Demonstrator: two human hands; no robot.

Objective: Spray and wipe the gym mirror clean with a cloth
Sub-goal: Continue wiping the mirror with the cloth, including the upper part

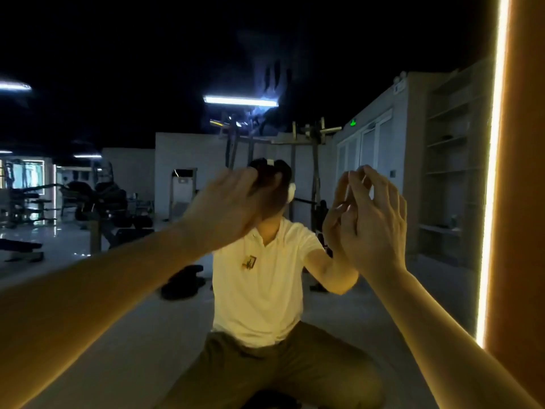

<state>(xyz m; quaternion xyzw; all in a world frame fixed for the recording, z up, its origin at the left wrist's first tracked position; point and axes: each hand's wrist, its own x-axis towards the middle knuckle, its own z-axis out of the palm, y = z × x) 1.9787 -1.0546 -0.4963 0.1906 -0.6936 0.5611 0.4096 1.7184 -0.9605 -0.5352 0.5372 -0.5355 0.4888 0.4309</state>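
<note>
The gym mirror [124,305] fills the view and shows a crouching person in a white shirt and olive trousers. My left hand [233,205] is raised at the middle of the glass and is blurred. Its back faces me and its fingers point at the mirror, so what the palm holds is hidden. My right hand [376,222] is up to the right, fingers spread, with its fingertips meeting their own reflection on the glass and nothing in it. I see no cloth and no spray bottle.
A bright vertical light strip [494,172] edges the mirror on the right, with an orange wall [526,216] beyond it. The reflection shows a dim gym with exercise machines [97,202] at left, a rack [295,149] behind, and shelves [448,160] at right.
</note>
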